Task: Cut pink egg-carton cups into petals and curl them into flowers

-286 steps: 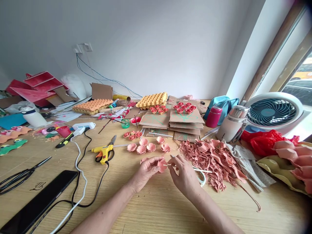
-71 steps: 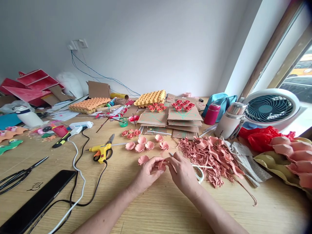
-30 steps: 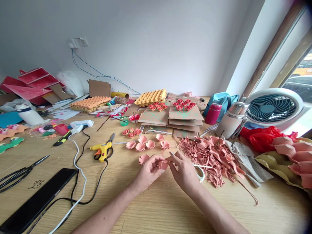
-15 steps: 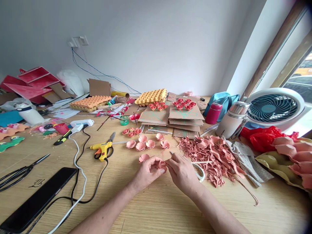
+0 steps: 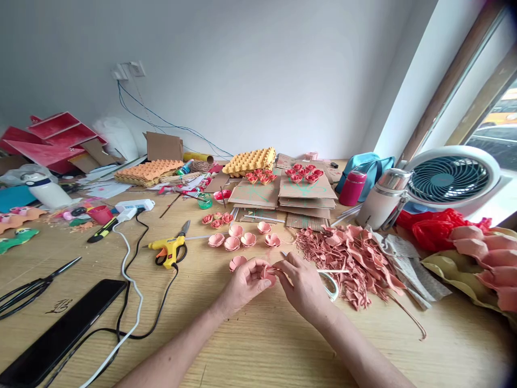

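Between the fingers of my left hand [image 5: 247,281] is a pink egg-carton flower cup [image 5: 268,276], held low over the table. The fingertips of my right hand [image 5: 304,285] pinch at the right edge of this same cup, its petals partly hidden by both hands. One more pink cup [image 5: 237,262] lies just behind my left fingers. Beyond it, several open flower cups [image 5: 232,243] and a few tighter red-edged roses [image 5: 217,219] sit on the wood. White-handled scissors [image 5: 332,286] rest beside my right hand, partly covered by it.
A heap of pink carton scraps [image 5: 351,258] lies to the right. At left are a yellow glue gun [image 5: 169,251], its cord, black scissors [image 5: 44,280] and a black tablet-like slab [image 5: 68,334]. Cardboard sheets [image 5: 307,194] bearing red flowers stand behind. Egg trays [image 5: 480,258] fill the right edge.
Both hands stay at the same spot with the flower cup between them. My right fingers have shifted slightly on its edge. The whole view has drifted a little.
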`<state>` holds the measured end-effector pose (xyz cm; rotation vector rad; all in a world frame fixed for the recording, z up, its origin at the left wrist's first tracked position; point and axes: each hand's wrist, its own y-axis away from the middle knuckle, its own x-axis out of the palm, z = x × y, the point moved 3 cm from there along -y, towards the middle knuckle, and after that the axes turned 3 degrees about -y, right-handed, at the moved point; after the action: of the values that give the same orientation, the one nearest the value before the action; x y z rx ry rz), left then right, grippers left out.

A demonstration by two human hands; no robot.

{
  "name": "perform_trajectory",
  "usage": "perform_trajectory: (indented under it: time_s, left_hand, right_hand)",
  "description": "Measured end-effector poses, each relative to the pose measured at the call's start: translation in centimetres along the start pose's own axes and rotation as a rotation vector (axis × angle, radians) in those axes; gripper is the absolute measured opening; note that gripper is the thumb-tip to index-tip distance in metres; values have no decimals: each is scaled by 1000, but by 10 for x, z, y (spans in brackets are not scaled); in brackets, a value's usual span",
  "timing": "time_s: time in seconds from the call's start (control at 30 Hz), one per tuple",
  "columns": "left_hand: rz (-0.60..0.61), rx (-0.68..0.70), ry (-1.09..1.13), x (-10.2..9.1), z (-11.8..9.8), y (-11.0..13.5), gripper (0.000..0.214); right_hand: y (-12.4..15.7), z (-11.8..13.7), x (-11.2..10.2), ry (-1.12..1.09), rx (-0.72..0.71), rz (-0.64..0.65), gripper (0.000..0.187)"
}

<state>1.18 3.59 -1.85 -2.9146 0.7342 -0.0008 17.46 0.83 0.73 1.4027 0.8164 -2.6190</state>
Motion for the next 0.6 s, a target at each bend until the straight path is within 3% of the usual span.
perform_trajectory:
  time_s: [0.4, 0.6]
  left_hand:
    - [21, -41, 31, -2, 2, 0, 39]
    - [-17, 19, 45, -1, 8, -1, 38]
  right_hand:
    - [0, 4, -1, -15, 16, -5, 14]
    - [-1, -1, -1, -116, 85, -6, 15]
